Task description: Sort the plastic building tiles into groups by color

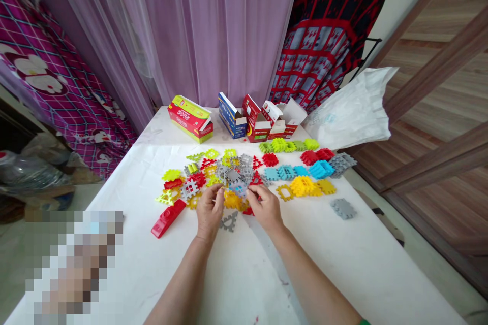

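My left hand (209,209) is at the near edge of a pile of plastic interlocking building pieces (233,176), its thumb and fingers pressed together. Across from it, my right hand (267,207) is also closed in a pinch. A pale blue see-through piece (238,190) shows between the hands, close to the right fingertips; whether it is gripped or lies on the pile I cannot tell. Yellow pieces (232,200) lie just below it. A grey triangular frame piece (229,222) rests on the table beside my left wrist.
Sorted rows sit right of the pile: green (288,145), red (317,156), blue (321,168), yellow (303,186) and grey (343,164). A grey stack (343,208) lies apart. A red long piece (168,218) is at left. Boxes (189,119) and a white bag (353,109) stand behind.
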`<action>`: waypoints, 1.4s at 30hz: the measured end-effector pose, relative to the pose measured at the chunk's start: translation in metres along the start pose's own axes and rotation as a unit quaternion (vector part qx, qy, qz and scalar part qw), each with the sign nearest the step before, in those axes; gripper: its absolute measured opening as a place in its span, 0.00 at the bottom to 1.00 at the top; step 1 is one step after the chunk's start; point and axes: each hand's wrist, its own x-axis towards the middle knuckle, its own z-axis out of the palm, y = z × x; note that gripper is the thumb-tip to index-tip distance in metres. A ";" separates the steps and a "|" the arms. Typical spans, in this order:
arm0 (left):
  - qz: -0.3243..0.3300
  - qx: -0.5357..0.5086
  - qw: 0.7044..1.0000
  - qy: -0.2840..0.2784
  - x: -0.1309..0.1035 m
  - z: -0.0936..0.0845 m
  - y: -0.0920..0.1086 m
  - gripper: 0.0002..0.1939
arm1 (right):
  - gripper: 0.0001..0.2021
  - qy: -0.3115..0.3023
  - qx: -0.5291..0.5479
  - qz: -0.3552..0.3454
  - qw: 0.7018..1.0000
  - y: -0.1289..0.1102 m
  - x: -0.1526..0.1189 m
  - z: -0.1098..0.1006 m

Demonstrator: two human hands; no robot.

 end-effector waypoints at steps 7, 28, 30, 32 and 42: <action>-0.016 -0.011 0.997 -0.077 -0.005 -0.002 0.006 0.14 | 0.17 -0.051 0.255 0.212 0.942 -0.013 -0.007 -0.001; -0.078 -0.088 0.982 -0.148 -0.013 0.000 0.026 0.19 | 0.22 -0.009 -0.126 0.012 0.992 -0.028 -0.026 -0.004; -0.063 -0.075 0.983 -0.158 -0.013 -0.001 0.024 0.20 | 0.22 -0.009 -0.121 0.007 0.993 -0.027 -0.025 -0.007; -0.051 -0.067 0.983 -0.163 -0.013 -0.002 0.023 0.21 | 0.21 -0.002 -0.114 -0.003 0.993 -0.025 -0.025 -0.011; -0.033 -0.056 0.987 -0.149 -0.011 -0.005 0.012 0.25 | 0.19 0.099 -0.156 0.013 0.983 0.012 -0.029 -0.084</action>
